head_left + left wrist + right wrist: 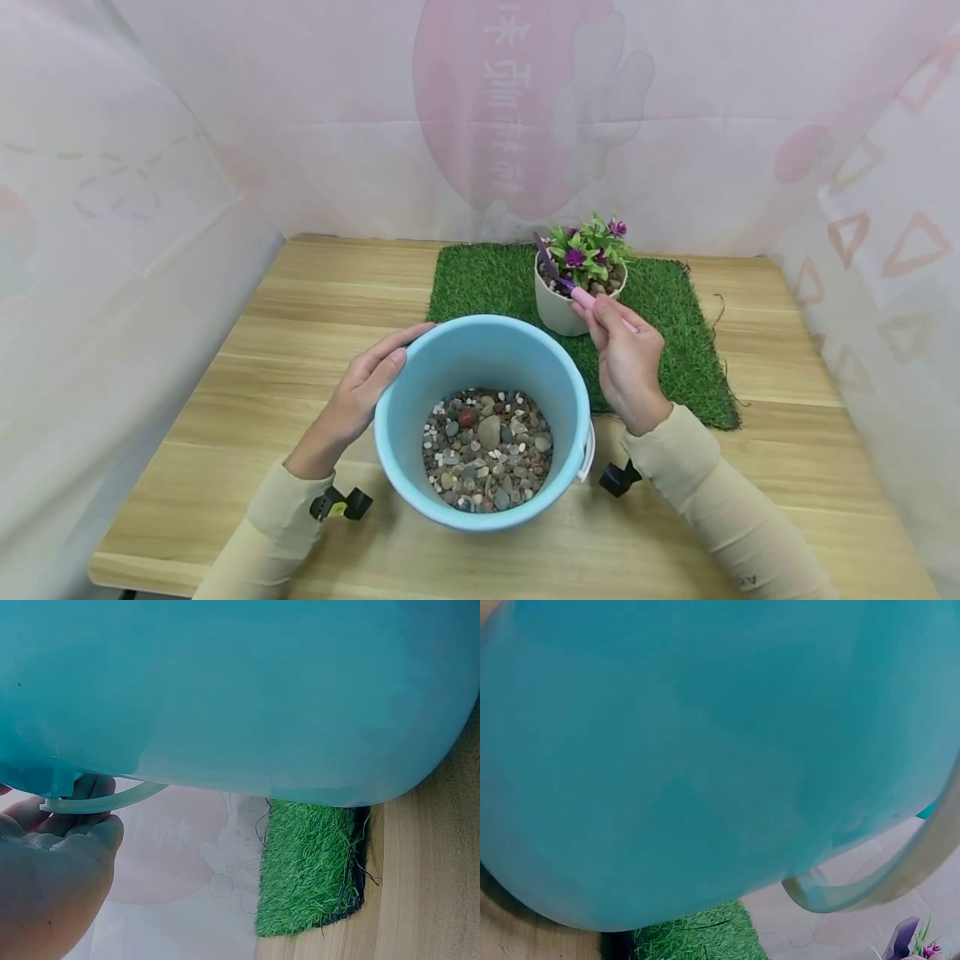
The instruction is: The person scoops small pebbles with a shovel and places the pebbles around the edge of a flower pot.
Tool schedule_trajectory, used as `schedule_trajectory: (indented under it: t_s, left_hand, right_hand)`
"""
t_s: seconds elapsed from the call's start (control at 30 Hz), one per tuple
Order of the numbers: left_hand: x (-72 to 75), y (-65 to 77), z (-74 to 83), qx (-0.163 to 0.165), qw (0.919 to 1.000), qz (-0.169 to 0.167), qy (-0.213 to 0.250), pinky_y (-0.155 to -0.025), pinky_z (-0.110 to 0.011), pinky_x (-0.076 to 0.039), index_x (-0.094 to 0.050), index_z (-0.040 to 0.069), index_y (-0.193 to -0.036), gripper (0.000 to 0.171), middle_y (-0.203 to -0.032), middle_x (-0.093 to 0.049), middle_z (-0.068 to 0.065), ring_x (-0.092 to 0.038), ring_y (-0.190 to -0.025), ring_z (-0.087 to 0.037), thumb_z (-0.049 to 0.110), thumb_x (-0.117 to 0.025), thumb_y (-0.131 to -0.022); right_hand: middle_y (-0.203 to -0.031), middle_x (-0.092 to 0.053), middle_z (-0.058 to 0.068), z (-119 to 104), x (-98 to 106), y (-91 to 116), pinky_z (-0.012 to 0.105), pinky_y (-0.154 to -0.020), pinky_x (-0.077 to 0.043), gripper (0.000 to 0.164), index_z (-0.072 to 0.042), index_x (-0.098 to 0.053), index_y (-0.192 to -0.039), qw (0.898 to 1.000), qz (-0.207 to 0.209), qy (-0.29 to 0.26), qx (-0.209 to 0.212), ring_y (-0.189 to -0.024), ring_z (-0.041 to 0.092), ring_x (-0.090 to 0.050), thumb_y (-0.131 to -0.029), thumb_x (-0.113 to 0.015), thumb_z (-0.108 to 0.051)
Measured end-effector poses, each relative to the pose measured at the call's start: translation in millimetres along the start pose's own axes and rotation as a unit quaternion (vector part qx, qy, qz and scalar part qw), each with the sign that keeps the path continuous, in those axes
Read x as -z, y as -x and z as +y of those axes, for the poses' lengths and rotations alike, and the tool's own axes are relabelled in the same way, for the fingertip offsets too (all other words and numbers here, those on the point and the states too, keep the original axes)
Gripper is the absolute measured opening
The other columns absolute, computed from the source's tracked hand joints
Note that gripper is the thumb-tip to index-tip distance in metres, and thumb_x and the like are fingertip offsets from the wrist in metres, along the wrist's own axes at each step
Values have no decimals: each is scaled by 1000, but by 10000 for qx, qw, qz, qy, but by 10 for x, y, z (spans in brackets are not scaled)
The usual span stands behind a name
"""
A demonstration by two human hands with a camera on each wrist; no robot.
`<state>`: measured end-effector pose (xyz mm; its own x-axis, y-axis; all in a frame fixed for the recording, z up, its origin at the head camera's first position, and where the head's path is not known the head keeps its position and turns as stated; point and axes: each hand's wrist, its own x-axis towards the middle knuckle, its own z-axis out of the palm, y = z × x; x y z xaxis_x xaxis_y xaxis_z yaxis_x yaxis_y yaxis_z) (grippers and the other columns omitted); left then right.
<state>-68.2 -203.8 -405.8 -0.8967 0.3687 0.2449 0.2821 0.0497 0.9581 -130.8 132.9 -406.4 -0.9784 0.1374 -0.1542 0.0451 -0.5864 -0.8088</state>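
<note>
A light blue bucket [390, 442] stands in front of me with mixed pebbles [487, 467] covering its bottom. My left hand [360, 392] rests against the left side of its rim, fingers extended along the outside; the left wrist view shows them beside the white bail handle [112, 800]. In my right hand [630, 358] I pinch the pink handle of a small trowel [582, 296]. Its purple blade [901, 937] tilts up over the left edge of a white flowerpot [558, 312]. Inside the pot are pebbles and a leafy plant [592, 250] with purple flowers.
Under the flowerpot lies a green artificial grass mat [487, 279], partly hidden by the bucket. The wooden table [247, 400] is closed in by pale printed cloth walls [337, 150] at the back and sides. The bucket's bail handle hangs on its right side.
</note>
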Motion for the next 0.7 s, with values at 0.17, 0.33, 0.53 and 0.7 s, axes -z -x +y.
schedule_trajectory:
  t_s: [0.17,0.33,0.53,0.7]
  left_hand:
    - [-5,-6,1,-1,10000,-16,25,-85,-55,-68,-42,-2,-158,48,-153,-53,-29,-73,-120,-33,18,-35,-116]
    - [-2,-4,1,-5,10000,1,-4,-84,-54,-68,-42,-4,-158,48,-154,-53,-28,-74,-119,-32,19,-35,-116]
    - [2,-3,2,-55,9999,63,-109,-85,-52,-69,-45,-1,-157,47,-154,-54,-27,-74,-118,-30,18,-36,-116]
    - [-2,-6,-2,-47,9999,72,-87,-86,-51,-69,-45,-1,-157,47,-154,-53,-28,-74,-118,-28,18,-36,-116]
  right_hand:
    - [-129,-72,20,-16,11,15,20,-107,-56,44,7,-54,-146,9998,49,-168,-119,-120,27,-73,-105,-63,-6]
    - [-127,-73,18,-21,19,32,19,-106,-56,44,8,-54,-145,9992,110,-327,-207,-117,25,-74,-105,-64,-6]
    - [-127,-74,17,-30,18,49,19,-106,-56,44,9,-53,-146,9983,104,-481,-297,-121,27,-72,-105,-63,-5]
    - [-132,-72,16,-58,14,40,17,-108,-55,44,6,-52,-148,9965,-7,-646,-533,-128,26,-68,-108,-59,-7]
